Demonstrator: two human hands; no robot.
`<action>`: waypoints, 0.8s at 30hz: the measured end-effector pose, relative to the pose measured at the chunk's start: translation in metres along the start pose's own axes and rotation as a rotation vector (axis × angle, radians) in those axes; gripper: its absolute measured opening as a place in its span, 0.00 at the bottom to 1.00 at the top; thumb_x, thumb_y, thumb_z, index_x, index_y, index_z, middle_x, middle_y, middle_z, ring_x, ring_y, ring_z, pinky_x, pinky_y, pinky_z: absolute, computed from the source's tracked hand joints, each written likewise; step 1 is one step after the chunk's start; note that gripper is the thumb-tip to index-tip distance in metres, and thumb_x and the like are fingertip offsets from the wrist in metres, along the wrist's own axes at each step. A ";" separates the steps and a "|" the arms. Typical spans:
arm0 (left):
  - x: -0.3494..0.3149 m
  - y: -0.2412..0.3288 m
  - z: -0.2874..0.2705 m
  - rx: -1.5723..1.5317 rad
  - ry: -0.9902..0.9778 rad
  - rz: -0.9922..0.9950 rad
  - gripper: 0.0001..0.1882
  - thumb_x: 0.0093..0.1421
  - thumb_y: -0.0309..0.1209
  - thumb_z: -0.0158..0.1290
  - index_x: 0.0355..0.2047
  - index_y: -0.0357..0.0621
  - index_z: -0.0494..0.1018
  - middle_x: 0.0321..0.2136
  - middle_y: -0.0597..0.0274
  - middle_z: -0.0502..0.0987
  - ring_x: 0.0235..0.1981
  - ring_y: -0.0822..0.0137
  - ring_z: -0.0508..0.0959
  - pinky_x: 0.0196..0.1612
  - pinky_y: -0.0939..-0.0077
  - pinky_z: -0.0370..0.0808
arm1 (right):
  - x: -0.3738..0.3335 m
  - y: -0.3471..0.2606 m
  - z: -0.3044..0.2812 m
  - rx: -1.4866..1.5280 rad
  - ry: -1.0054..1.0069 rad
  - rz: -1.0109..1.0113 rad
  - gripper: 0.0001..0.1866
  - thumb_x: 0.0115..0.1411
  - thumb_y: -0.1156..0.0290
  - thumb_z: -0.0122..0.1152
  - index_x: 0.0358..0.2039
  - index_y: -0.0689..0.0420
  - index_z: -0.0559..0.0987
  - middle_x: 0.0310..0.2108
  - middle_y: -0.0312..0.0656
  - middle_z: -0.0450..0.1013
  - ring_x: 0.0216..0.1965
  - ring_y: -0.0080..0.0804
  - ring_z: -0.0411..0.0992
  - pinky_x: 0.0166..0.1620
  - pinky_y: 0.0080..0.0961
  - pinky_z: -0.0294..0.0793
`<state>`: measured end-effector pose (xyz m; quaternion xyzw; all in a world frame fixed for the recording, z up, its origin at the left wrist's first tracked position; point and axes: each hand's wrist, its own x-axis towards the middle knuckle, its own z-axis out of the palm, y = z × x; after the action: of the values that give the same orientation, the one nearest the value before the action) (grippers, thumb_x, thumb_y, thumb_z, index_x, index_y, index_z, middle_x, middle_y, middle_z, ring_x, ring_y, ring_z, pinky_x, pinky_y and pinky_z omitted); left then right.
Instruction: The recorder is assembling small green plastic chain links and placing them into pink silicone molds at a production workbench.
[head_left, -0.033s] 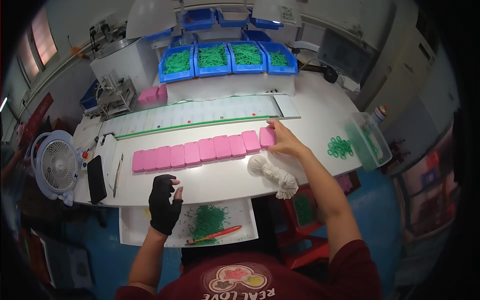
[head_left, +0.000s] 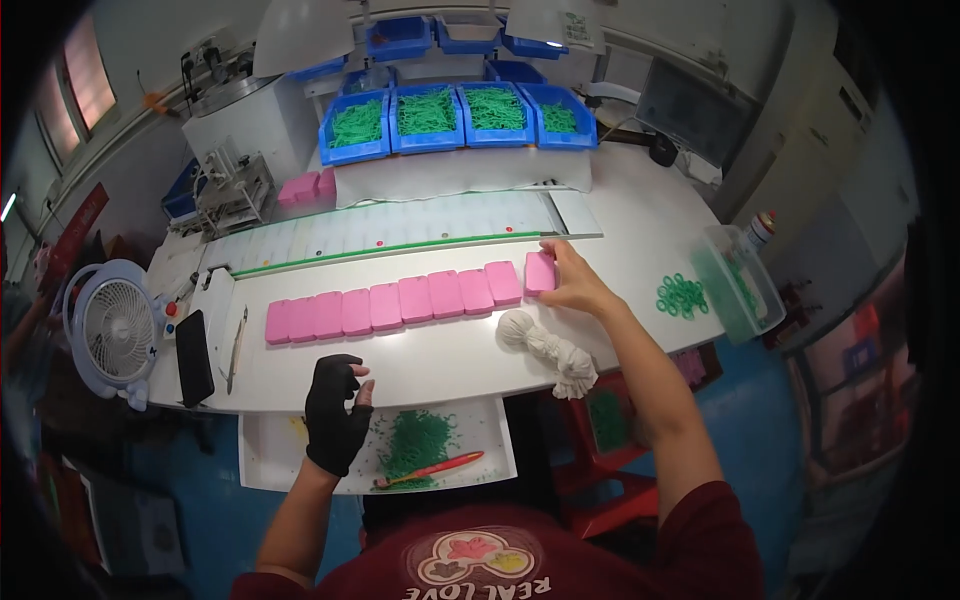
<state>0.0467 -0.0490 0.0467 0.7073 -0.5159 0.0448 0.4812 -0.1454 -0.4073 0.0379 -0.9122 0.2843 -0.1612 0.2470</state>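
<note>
A row of several flat pink blocks (head_left: 385,306) with rounded corners runs across the white table. At its right end, a small gap from the row, a single pink block (head_left: 540,272) sits between the thumb and fingers of my right hand (head_left: 580,284), which is bare and closed on its right side. My left hand (head_left: 337,415), in a black glove with bare fingertips, hovers over the table's front edge. Its fingers are loosely curled, the thumb apart from them, and nothing shows in it. Just below my right hand lies a bundled white cloth (head_left: 545,350).
An open drawer (head_left: 255,455) below the front edge holds small green pieces and a red pen (head_left: 430,470). Green rings (head_left: 681,295) lie at right, by a clear bin (head_left: 735,290). Blue bins (head_left: 425,146) of green pieces stand behind a green-edged strip (head_left: 400,222). Phone (head_left: 194,360) and tweezers (head_left: 238,345) lie left.
My right hand and the single pink block have shifted slightly right, widening the gap to the row. My left hand has moved a little to the right.
</note>
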 end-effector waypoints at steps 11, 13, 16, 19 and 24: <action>0.034 0.043 0.054 -0.033 -0.283 0.003 0.32 0.46 0.35 0.69 0.49 0.36 0.69 0.34 0.58 0.78 0.32 0.67 0.80 0.36 0.73 0.77 | -0.113 -0.166 0.059 0.155 0.292 -0.409 0.40 0.44 0.69 0.74 0.55 0.63 0.63 0.50 0.55 0.64 0.52 0.51 0.64 0.55 0.42 0.67; 0.027 0.033 0.047 -0.118 -0.360 -0.090 0.33 0.45 0.30 0.69 0.51 0.37 0.69 0.38 0.57 0.78 0.37 0.64 0.80 0.42 0.70 0.78 | -0.121 -0.165 0.064 0.369 0.211 -0.338 0.40 0.45 0.69 0.74 0.56 0.63 0.63 0.51 0.55 0.64 0.54 0.50 0.64 0.56 0.41 0.68; 0.014 0.009 0.031 -0.340 -0.373 0.009 0.31 0.48 0.24 0.65 0.53 0.41 0.67 0.46 0.53 0.75 0.49 0.58 0.77 0.52 0.68 0.73 | -0.129 -0.153 0.072 1.012 -0.027 -0.058 0.32 0.59 0.67 0.65 0.58 0.63 0.62 0.56 0.51 0.64 0.59 0.42 0.64 0.57 0.37 0.71; 0.006 0.008 0.022 -0.338 -0.401 0.024 0.31 0.48 0.22 0.63 0.54 0.41 0.67 0.48 0.53 0.74 0.51 0.59 0.75 0.55 0.68 0.71 | -0.129 -0.158 0.088 1.343 -0.233 0.224 0.25 0.67 0.66 0.53 0.59 0.63 0.62 0.55 0.48 0.65 0.58 0.39 0.66 0.56 0.36 0.72; -0.001 0.014 0.013 -0.363 -0.452 -0.002 0.31 0.48 0.20 0.61 0.54 0.41 0.67 0.49 0.54 0.73 0.54 0.58 0.74 0.57 0.68 0.69 | -0.126 -0.166 0.116 1.550 -0.390 0.332 0.25 0.69 0.60 0.51 0.58 0.63 0.64 0.54 0.48 0.67 0.53 0.33 0.70 0.55 0.31 0.73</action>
<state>0.0302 -0.0576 0.0479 0.6022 -0.6090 -0.2073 0.4728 -0.1210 -0.1708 0.0126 -0.4399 0.1754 -0.1118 0.8736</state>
